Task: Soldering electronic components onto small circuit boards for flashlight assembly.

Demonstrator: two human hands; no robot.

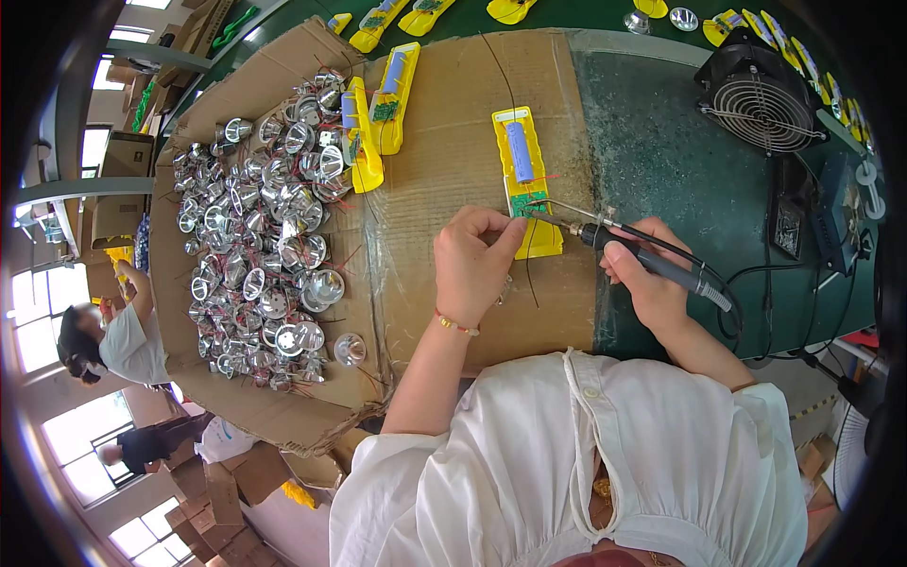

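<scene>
A yellow flashlight housing (536, 241) lies on the cardboard in front of me, with a purple-blue battery (521, 154) and a small green circuit board (525, 204) inside it. My right hand (652, 274) grips a black soldering iron (661, 265) with a thin metal feed tube along it. The iron's tip reaches down to the board. At the board's left edge, my left hand (472, 260) is closed in a pinch between thumb and forefinger. What sits between those fingertips is hidden. Partly behind this hand shows a small shiny piece, too obscured to name.
A cardboard box (364, 274) full of silver reflector cups (283, 194) with red wires stands at left. Yellow housings (395, 94) lie beside it, more along the far edge. At right are a black fan (763, 109), a blue box (836, 213) and cables. Two people are further left.
</scene>
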